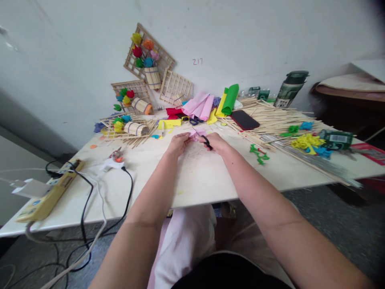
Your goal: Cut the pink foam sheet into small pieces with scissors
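Near the middle of the white table (198, 180), my left hand (180, 143) pinches a small piece of pink paper (197, 135). My right hand (215, 143) is closed around the black handles of a pair of scissors (207, 142). The scissor blades point up and left and lie over the pink piece. Behind my hands are folded pink sheets (200, 105), a red sheet (174, 112) and a second pair of scissors with dark blue handles (195, 121). A yellow sheet (170, 123) lies behind my left hand.
Stick lattices with coloured paper flowers (142, 52) stand at the back left. A phone (245, 120), many wooden sticks (270, 114), green cut pieces (258, 154) and bottles (290, 89) lie or stand to the right. A power strip (51, 192) with cables is at the left.
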`<move>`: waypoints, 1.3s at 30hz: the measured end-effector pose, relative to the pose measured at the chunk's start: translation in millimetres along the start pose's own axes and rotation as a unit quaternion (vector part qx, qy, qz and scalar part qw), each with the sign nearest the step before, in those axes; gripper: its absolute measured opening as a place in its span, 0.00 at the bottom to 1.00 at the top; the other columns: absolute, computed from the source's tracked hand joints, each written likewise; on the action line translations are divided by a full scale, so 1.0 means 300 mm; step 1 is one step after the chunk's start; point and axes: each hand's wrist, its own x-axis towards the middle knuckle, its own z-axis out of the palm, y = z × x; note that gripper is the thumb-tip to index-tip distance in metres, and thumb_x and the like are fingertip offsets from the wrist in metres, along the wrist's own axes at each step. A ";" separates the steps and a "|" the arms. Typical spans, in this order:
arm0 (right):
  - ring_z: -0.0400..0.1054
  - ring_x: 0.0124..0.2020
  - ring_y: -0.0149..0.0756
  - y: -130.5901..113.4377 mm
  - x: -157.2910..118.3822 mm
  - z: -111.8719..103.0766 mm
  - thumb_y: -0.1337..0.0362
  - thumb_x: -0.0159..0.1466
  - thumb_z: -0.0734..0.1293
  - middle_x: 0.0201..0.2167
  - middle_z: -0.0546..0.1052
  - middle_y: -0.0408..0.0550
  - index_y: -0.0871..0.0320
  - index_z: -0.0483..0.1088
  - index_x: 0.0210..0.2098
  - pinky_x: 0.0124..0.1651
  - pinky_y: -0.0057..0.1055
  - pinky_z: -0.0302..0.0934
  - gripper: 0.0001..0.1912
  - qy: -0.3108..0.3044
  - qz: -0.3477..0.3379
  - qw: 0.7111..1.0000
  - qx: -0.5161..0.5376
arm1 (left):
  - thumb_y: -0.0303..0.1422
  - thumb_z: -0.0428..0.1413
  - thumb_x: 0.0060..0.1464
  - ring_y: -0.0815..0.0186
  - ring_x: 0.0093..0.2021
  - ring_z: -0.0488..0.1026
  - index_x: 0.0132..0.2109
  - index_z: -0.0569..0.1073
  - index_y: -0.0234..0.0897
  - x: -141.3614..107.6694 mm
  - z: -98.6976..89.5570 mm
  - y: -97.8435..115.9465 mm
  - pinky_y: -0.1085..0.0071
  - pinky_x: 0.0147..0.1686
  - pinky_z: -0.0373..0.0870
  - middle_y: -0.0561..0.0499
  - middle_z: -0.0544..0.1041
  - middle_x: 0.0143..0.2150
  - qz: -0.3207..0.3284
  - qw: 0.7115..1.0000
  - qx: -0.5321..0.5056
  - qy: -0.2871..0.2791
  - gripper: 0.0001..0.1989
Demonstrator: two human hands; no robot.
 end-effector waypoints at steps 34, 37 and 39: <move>0.52 0.11 0.19 0.010 0.020 -0.023 0.57 0.55 0.74 0.11 0.65 0.39 0.65 0.68 0.25 0.13 0.17 0.46 0.17 -0.038 0.019 0.998 0.036 | 0.19 0.54 0.49 0.67 0.31 0.76 0.31 0.74 0.25 0.012 -0.030 -0.005 0.68 0.43 0.72 0.44 0.76 0.29 0.001 1.000 0.014 -0.003 0.04; 0.54 0.11 0.20 0.014 0.027 -0.034 0.53 0.56 0.72 0.12 0.66 0.39 0.65 0.70 0.28 0.13 0.17 0.47 0.19 -0.065 0.019 0.997 0.034 | 0.18 0.57 0.46 0.71 0.29 0.74 0.29 0.74 0.27 0.015 -0.038 0.000 0.69 0.42 0.72 0.48 0.76 0.28 0.041 0.998 0.017 0.049 0.03; 0.55 0.11 0.20 0.016 0.030 -0.039 0.52 0.57 0.71 0.12 0.67 0.40 0.65 0.71 0.30 0.13 0.18 0.47 0.19 -0.076 0.019 0.996 0.035 | 0.18 0.60 0.42 0.72 0.28 0.73 0.29 0.73 0.29 0.021 -0.046 0.001 0.68 0.42 0.73 0.50 0.75 0.28 0.059 0.995 0.021 0.079 0.05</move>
